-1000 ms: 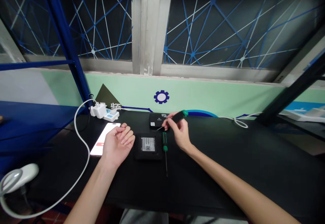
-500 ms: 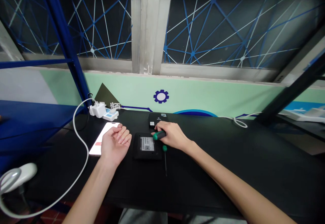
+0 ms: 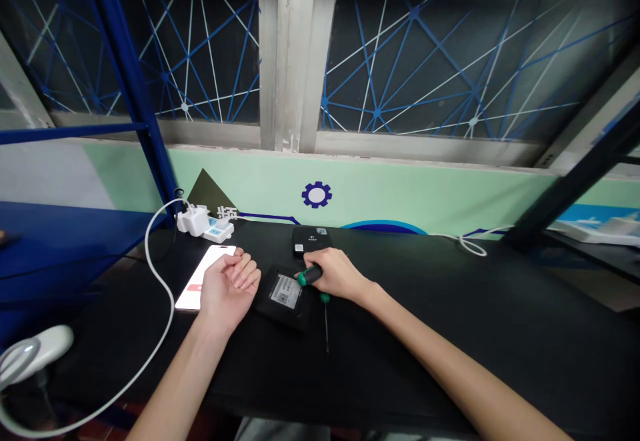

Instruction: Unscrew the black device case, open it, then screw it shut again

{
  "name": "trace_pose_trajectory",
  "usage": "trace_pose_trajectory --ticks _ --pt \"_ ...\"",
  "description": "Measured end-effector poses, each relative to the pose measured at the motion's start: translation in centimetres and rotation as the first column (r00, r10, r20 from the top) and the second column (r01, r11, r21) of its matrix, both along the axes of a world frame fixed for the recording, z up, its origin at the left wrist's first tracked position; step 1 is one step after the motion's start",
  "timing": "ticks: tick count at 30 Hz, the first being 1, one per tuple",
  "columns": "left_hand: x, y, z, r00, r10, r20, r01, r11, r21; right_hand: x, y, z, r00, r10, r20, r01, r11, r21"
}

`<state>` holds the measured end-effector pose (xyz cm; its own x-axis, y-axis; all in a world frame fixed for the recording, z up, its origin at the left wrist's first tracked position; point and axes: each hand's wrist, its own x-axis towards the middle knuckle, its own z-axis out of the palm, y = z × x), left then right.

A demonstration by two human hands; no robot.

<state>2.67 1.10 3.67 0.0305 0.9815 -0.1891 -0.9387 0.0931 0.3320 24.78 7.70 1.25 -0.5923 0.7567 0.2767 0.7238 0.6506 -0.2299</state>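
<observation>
Black table (image 3: 480,288): R grip (image 3: 337,271) closed on screwdriver (image 3: 310,275), L grip (image 3: 230,288) half-curled, empty; labelled case (image 3: 285,294) prob. light, stiff; hold by edges.

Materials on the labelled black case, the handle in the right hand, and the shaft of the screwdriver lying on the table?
Labelled case: probably plastic, given the dark, matte look; coated metal isn't ruled out.
Held handle: likely moulded plastic, perhaps rubbery, judging by its black body and smooth green end.
Screwdriver shaft: likely steel; thin, straight, greyish. Finish too small to tell.
</observation>
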Motion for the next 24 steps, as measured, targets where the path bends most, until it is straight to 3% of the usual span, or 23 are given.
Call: trace_pose_trajectory --ticks 16,19,24 --pt "0.1 -0.1 0.2 0.999 -0.034 -0.017 0.034 0.999 0.004 -0.5 -1.3 0.0 0.989 0.146 -0.023 -0.148 0.987 -0.068" --pt "0.0 -0.1 0.1 0.999 -0.034 -0.019 0.034 0.999 0.005 -0.3 -1.1 -0.4 0.991 0.129 -0.033 -0.130 0.991 -0.012" --pt "0.0 0.0 0.1 0.999 -0.029 -0.025 0.029 1.000 0.000 0.0 -0.5 -0.9 0.998 -0.026 -0.061 0.033 0.992 0.121"
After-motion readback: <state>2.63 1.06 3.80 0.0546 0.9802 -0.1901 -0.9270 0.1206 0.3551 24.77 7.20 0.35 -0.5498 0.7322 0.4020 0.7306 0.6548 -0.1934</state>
